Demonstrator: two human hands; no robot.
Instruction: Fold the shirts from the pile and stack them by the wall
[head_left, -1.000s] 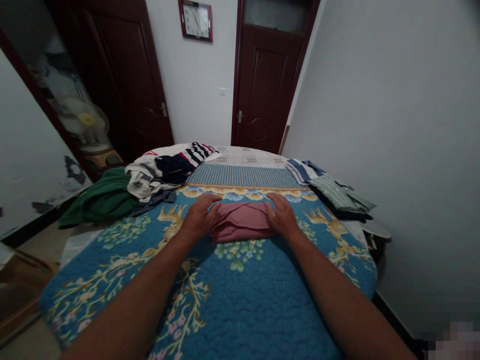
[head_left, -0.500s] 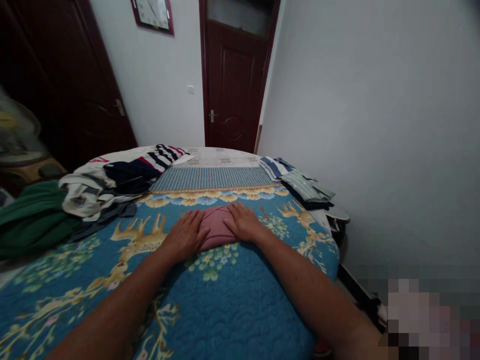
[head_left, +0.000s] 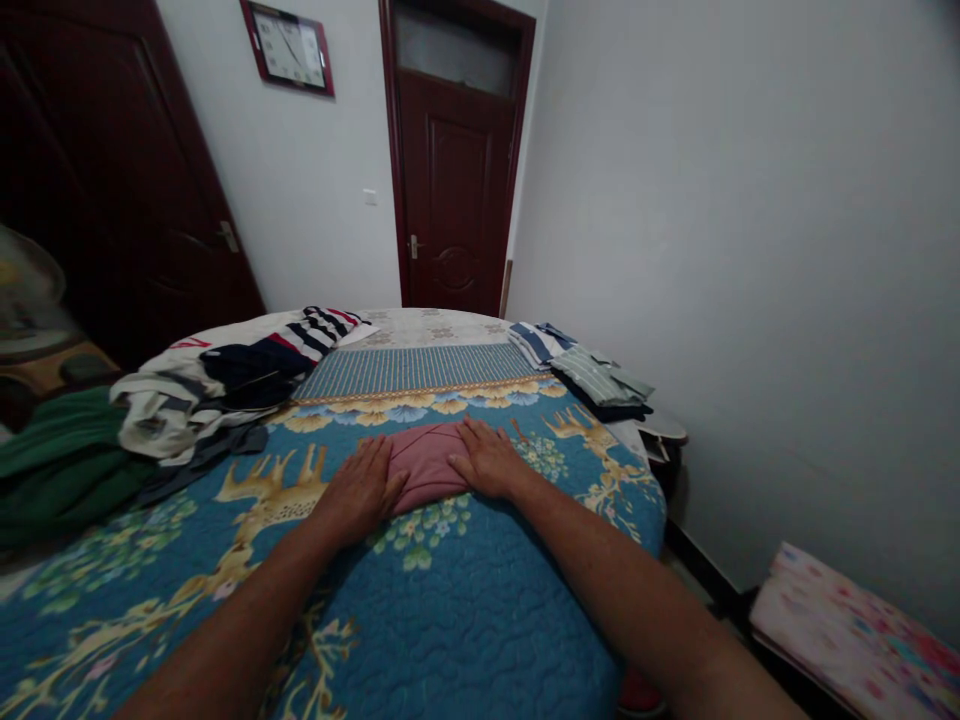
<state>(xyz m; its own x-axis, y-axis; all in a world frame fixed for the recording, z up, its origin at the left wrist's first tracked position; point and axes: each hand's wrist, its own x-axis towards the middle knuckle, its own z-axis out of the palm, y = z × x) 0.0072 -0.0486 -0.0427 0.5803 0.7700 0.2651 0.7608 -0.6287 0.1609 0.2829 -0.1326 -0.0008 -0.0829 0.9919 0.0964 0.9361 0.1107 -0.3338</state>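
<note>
Pink cloth (head_left: 427, 462) flat under two open palms

The cloth lies on the blue quilt (head_left: 450, 610), at 12 o'clock from the wearer. The left hand (head_left: 358, 492) covers its 9 o'clock end, the right hand (head_left: 491, 460) its 3 o'clock end. Both are open and flat, thumbs angled inward, neither gripping. The clothes pile (head_left: 247, 375) sits at 10 o'clock from the cloth, the folded stack (head_left: 596, 375) at 2 o'clock; both are apart from it. Creases show between the thumbs. Good practice, in my judgement: press evenly, smooth outward from the centre, avoid dragging the quilt and keep the edges aligned.
</note>
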